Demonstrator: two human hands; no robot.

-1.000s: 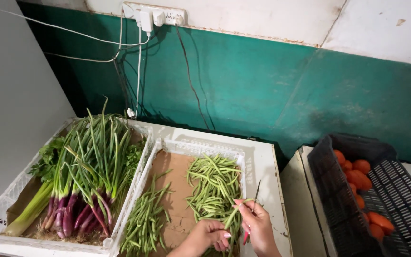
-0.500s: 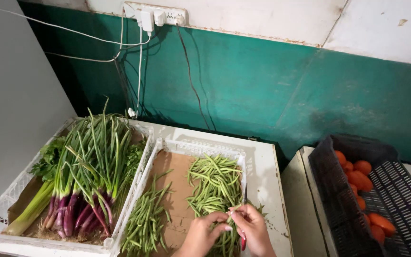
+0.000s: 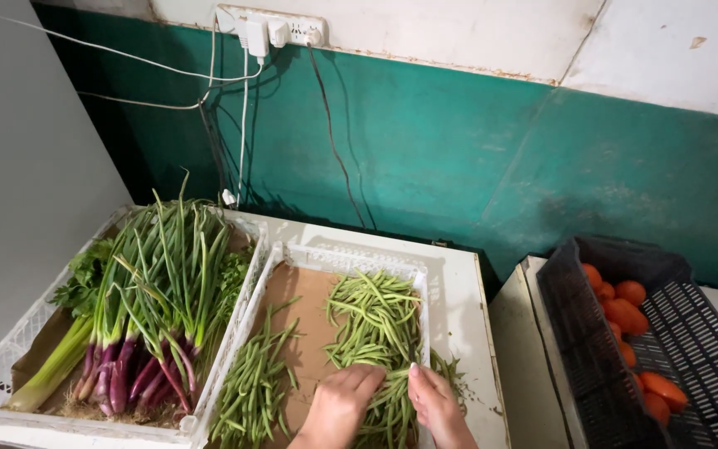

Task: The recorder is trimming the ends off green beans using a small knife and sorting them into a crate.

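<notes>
Left hand [image 3: 341, 405] and right hand [image 3: 440, 406]: both bare, no gloves, rings or watch visible. Wrists uncovered; no sleeve enters the head view.

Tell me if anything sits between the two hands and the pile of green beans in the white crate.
Nothing visible does. The left hand and the right hand both rest directly on the heap of thin green beans in the white plastic crate; no other thing lies between them.
</notes>
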